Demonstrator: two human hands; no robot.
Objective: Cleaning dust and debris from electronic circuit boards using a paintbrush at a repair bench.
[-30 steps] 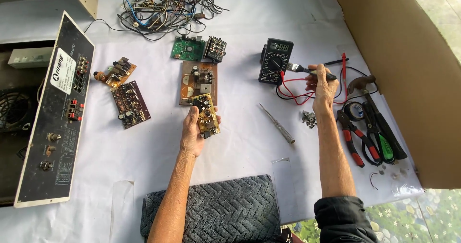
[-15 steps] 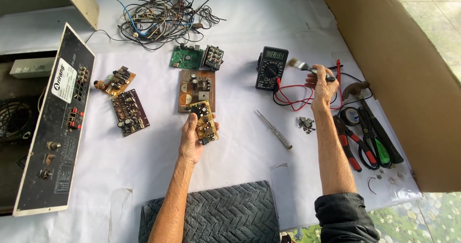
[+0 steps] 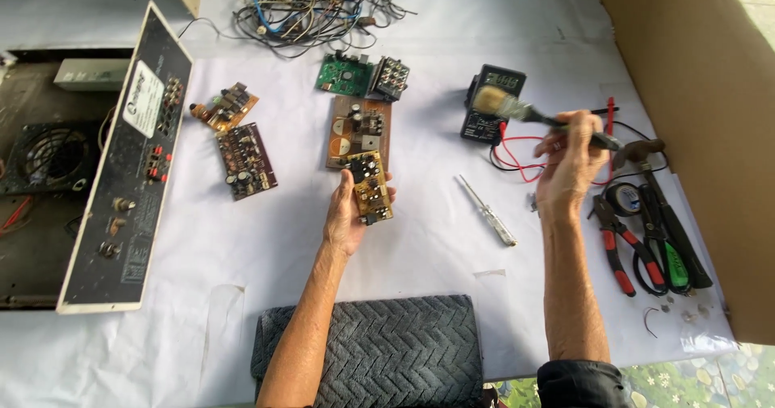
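While the left hand (image 3: 349, 218) clamps its fingers on a small tan circuit board (image 3: 372, 187) above the white-covered desk (image 3: 420, 238) | right hand (image 3: 567, 166) fingers wrapped round a black-handled, pale-bristled brush (image 3: 529, 113) | grey herringbone mat (image 3: 379, 351) below.

Left arm: bare forearm, rising from the bottom edge at about 6 o'clock and leaning slightly toward 1 o'clock.
Left hand (image 3: 349, 214): palm up, just left of centre; fingers curled around a small load, thumb pressed along its left edge.
Right arm: dark sleeve at the elbow near 5 o'clock; bare forearm runs almost straight up toward 12 o'clock.
Right hand (image 3: 569, 162): at about 2 o'clock from centre, back of hand to the camera, wrist bent a little leftward; fingers closed in a grip around a thin handle.
Spacing: hands well apart, right higher than left.
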